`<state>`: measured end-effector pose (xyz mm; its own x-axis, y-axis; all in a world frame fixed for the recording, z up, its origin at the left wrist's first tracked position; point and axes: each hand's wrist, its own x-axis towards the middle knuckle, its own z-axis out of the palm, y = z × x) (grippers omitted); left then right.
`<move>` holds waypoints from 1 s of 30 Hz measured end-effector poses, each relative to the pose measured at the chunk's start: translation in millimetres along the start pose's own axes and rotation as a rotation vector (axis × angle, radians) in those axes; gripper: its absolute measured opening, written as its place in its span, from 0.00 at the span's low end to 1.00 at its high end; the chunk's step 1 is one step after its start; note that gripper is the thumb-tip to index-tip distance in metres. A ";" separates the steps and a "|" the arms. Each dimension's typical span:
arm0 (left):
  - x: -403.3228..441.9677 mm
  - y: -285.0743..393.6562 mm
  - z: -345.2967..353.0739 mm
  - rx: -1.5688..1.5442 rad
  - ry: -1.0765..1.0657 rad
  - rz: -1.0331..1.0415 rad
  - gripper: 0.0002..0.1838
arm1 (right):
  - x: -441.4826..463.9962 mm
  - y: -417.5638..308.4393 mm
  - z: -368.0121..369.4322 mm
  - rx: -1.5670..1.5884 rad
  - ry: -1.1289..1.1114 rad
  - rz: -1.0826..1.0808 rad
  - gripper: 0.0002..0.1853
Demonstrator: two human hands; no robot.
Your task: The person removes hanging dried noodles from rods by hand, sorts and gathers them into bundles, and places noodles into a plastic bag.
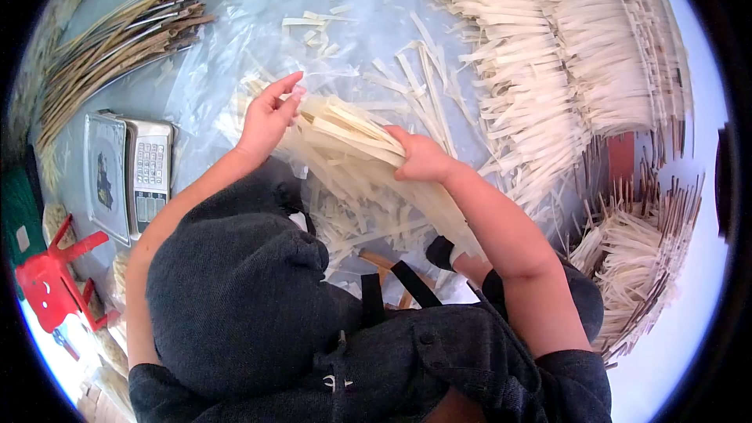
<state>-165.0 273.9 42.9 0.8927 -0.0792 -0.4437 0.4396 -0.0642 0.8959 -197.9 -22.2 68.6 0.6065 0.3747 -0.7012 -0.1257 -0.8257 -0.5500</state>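
Observation:
A bundle of pale, thin flat strips lies across my lap, fanned out and hanging down towards the floor. My right hand is closed around its right edge, thumb on top. At the bundle's upper left end is my left hand, its thumb and fingers pinched together. Something small and whitish shows at those fingertips, too small to name. Whether the left fingers also touch the strips I cannot tell.
Long stacks of similar strips lie at the right, with a stick-edged pile below. Thin brown sticks lie at upper left. A digital scale and a red stool stand left. Loose strips litter the plastic-covered floor.

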 end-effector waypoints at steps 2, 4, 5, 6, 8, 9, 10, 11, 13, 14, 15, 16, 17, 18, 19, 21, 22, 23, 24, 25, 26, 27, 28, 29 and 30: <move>-9.7 2.3 1.1 0.192 -0.099 0.312 0.21 | 5.1 1.3 4.1 -0.018 -0.026 0.014 0.48; -18.5 18.1 2.2 0.366 -0.147 0.407 0.21 | 15.5 5.2 1.9 -0.032 0.009 -0.031 0.48; -20.5 23.7 1.4 0.542 -0.196 0.502 0.21 | 19.1 4.1 -3.6 -0.032 0.008 -0.031 0.48; -20.1 24.6 -1.9 0.542 -0.196 0.502 0.21 | 22.0 2.0 -11.8 -0.052 0.016 -0.037 0.47; -19.1 25.3 -9.2 0.701 -0.144 0.667 0.21 | 29.7 4.2 -24.3 -0.072 0.024 -0.041 0.46; -19.9 28.0 -10.3 0.701 -0.145 0.667 0.21 | 34.0 6.5 -30.0 -0.080 0.022 -0.027 0.46; -21.1 31.2 -11.8 0.688 -0.159 0.595 0.21 | 38.0 6.4 -33.7 -0.089 0.019 -0.013 0.46; -22.3 32.9 -13.0 0.674 -0.174 0.521 0.21 | 41.0 5.3 -35.0 -0.090 0.016 -0.013 0.46; -21.1 35.4 -11.4 0.598 -0.188 0.508 0.21 | 43.7 -7.8 -40.3 -0.096 -0.003 -0.011 0.45; -20.7 35.9 -9.0 0.522 -0.205 0.499 0.22 | 43.8 -17.0 -38.4 -0.098 -0.008 -0.013 0.45; -20.7 34.2 -5.4 0.520 -0.202 0.496 0.22 | 40.9 -34.0 -33.3 -0.124 -0.020 0.004 0.44; -20.2 31.4 -0.8 0.450 -0.217 0.508 0.22 | 39.0 -47.8 -26.9 -0.150 -0.031 0.021 0.44; -20.0 30.5 2.8 0.382 -0.231 0.520 0.22 | 38.3 -57.4 -20.2 -0.151 -0.034 0.019 0.44; -21.8 31.3 5.5 0.384 -0.226 0.517 0.22 | 37.9 -66.4 -12.9 -0.192 -0.022 0.015 0.43; -24.0 32.2 8.3 0.417 -0.288 0.533 0.22 | 41.1 -74.0 -7.8 -0.234 -0.010 0.010 0.42; -28.2 33.4 14.4 0.451 -0.352 0.543 0.22 | 57.8 -78.1 -2.9 -0.310 -0.014 0.059 0.44; -30.1 34.9 17.1 0.420 -0.392 0.537 0.23 | 65.6 -80.1 -5.0 -0.289 0.068 0.012 0.47; -30.8 36.3 17.7 0.390 -0.433 0.531 0.24 | 73.4 -82.5 -6.5 -0.266 0.151 -0.036 0.50; -30.0 37.9 16.8 0.313 -0.402 0.448 0.22 | 80.1 -84.9 -6.3 -0.262 0.149 -0.039 0.50; -29.1 40.6 16.2 0.316 -0.401 0.445 0.22 | 86.8 -87.0 -6.1 -0.213 0.185 -0.110 0.53; -28.4 44.3 15.8 0.213 -0.389 0.392 0.22 | 94.6 -89.2 -6.1 -0.164 0.221 -0.180 0.57; -27.3 46.9 15.0 0.111 -0.375 0.340 0.21 | 115.9 -80.6 3.8 -0.162 0.221 -0.184 0.57; -24.6 41.7 15.2 0.108 -0.386 0.368 0.20 | 146.2 -63.1 22.3 -0.228 0.221 -0.277 0.54; -24.3 34.5 15.3 0.113 -0.385 0.364 0.20 | 154.1 -59.4 28.4 -0.256 0.221 -0.325 0.53; -23.8 29.8 15.3 0.124 -0.408 0.318 0.20 | 155.9 -63.4 30.2 -0.285 0.222 -0.372 0.52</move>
<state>-174.7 258.6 79.8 0.8579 -0.4928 -0.1455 0.1165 -0.0893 0.9892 -119.1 101.4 -19.5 0.7250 0.5922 -0.3517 0.3306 -0.7472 -0.5766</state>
